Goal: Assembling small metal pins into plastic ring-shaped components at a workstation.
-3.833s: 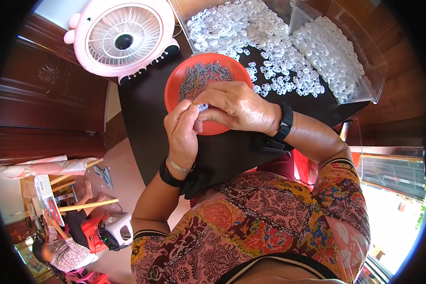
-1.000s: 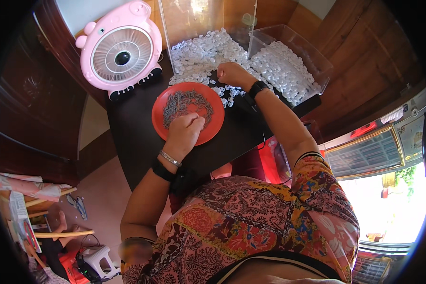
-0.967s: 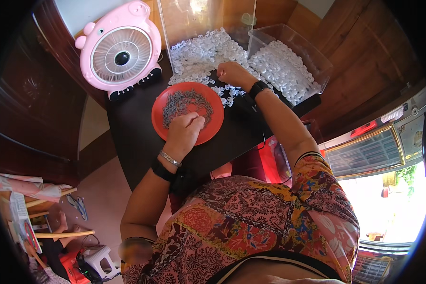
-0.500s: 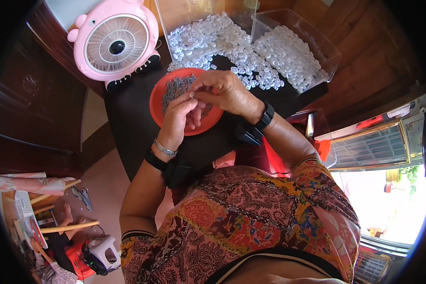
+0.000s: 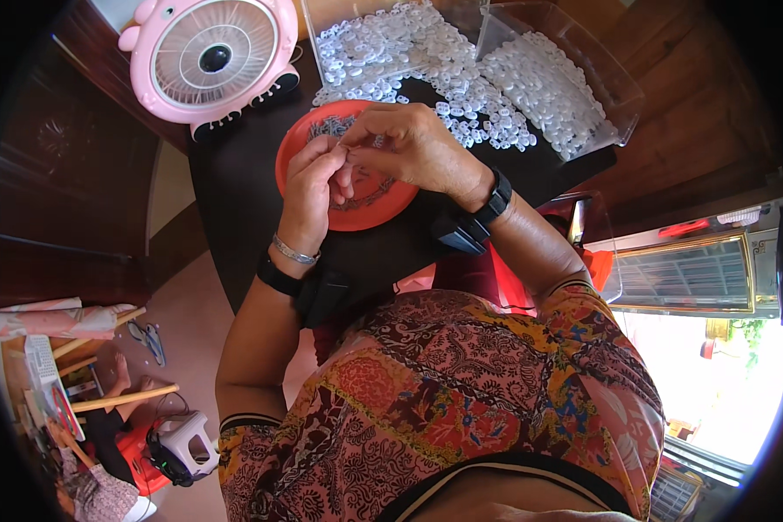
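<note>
Fan: I see a pink desk fan (image 5: 207,61) at about ten o'clock on the dark tabletop (image 5: 235,209), well apart from the work. It faces the dish, and I cannot tell whether it runs; if it does, its draught could send a loose piece off the edge.

Left hand: my left hand (image 5: 309,187) hangs over the dish's nine o'clock side, its grip pinched together at the fingertips on something tiny. I cannot make the piece out, so I only judge that it is held.

Dish: the red dish (image 5: 357,213) lies at the tabletop's centre, with a scatter of small grey metal bits (image 5: 326,129) showing at its eleven o'clock rim. Both hands cover most of it. A piece dropped from this height would likely land back in it, but a bounce could carry it over the low rim.

Right hand: my right hand (image 5: 409,148) comes in from three o'clock, fingers curled and closed, tips touching the left hand's tips. The join is hidden between the fingers, so a misfit would go unseen from here.

White pieces: a heap of small white plastic parts (image 5: 461,87) lies loose at one o'clock, just beside the dish, spilling from the clear bins (image 5: 574,78). The right wrist passes near them, and a sweep of it could push some into the dish or onto the floor.
</note>
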The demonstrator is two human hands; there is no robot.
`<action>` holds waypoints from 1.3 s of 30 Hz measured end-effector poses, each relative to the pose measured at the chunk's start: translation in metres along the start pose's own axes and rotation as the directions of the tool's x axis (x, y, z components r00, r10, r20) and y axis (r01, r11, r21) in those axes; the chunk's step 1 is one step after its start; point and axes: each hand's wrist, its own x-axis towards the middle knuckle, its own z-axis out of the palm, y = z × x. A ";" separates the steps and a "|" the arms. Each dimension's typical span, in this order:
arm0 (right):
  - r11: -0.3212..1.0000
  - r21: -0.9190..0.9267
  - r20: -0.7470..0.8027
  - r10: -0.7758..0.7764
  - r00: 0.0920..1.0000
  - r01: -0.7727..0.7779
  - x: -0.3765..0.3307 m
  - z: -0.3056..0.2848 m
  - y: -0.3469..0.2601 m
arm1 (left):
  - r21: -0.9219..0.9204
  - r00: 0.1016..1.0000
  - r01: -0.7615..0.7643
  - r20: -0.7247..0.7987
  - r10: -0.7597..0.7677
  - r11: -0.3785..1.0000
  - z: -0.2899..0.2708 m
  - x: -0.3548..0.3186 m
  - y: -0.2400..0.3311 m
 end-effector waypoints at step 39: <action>0.831 0.420 0.100 0.358 0.928 -0.366 -0.012 0.016 0.032 | 0.010 0.994 -0.040 -0.101 0.040 0.999 0.004 -0.002 0.000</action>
